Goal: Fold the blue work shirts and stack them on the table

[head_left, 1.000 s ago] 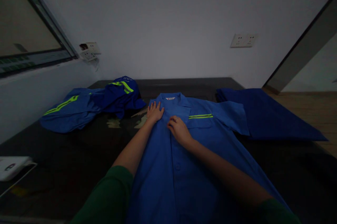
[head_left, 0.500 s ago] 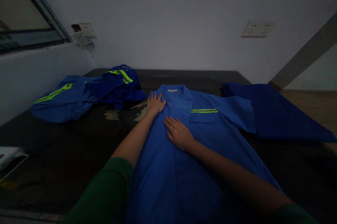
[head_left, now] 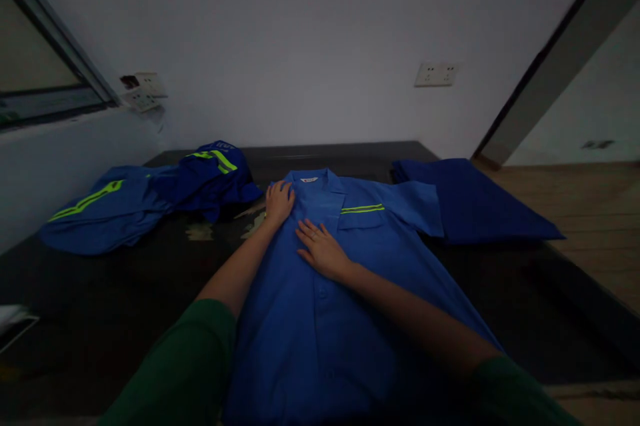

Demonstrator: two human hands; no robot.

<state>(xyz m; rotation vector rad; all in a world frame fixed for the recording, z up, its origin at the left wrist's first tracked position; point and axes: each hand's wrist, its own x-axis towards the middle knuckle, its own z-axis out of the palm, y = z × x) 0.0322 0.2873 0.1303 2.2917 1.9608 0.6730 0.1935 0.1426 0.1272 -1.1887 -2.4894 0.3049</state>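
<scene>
A blue short-sleeved work shirt [head_left: 367, 259] lies spread front side up, collar at the far end, with a yellow-green double stripe above its chest pocket flap. Flat on the shirt's front, just beside the button placket, rests my right hand [head_left: 324, 250], fingers extended and a ring on one. My left hand [head_left: 279, 202] lies on the shirt's left shoulder beside the collar, its fingers apart and slightly bent. No sleeve shows on that side; the sleeve on the right is laid outward. Neither hand visibly grips the cloth.
Crumpled blue garments [head_left: 133, 203] with yellow-green stripes lie at the left of the dark table [head_left: 165, 293]. A folded dark-blue cloth [head_left: 480, 206] lies at the right. Behind stands a wall with sockets [head_left: 437, 74]. A white object [head_left: 13, 319] sits at the left edge.
The camera has turned to the right, so everything sits further left in view. My left fingers look more bent and closer together; my right hand stays flat on the shirt.
</scene>
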